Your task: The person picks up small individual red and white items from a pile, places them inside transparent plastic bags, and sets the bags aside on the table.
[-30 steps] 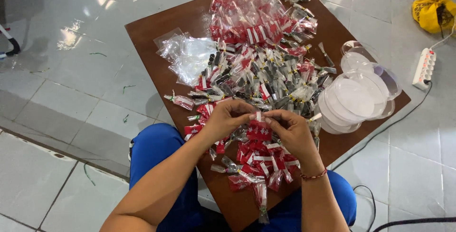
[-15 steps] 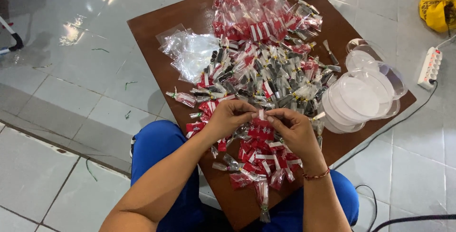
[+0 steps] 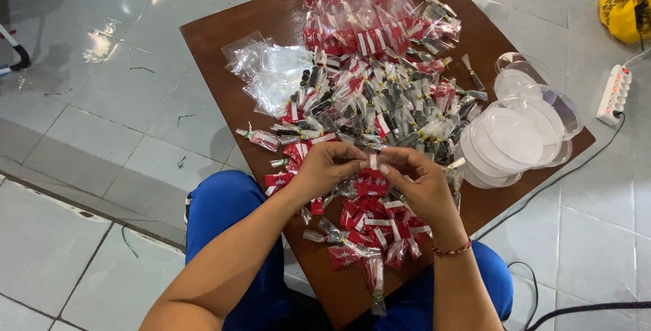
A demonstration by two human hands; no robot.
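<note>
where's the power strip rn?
Head view, far right: the white power strip lies on the tiled floor, off the brown table's right edge, below the yellow bag.

clear round lids, white power strip, yellow bag, empty clear bags.

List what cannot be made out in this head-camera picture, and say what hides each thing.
1. Small packet pinched between left hand and right hand: its contents, covered by fingers, head view.
2. Dark items in the packet pile: too small to identify.
3. Yellow bag: cut off by the right edge.
4. Table far corner: cut off by the top edge.
</note>
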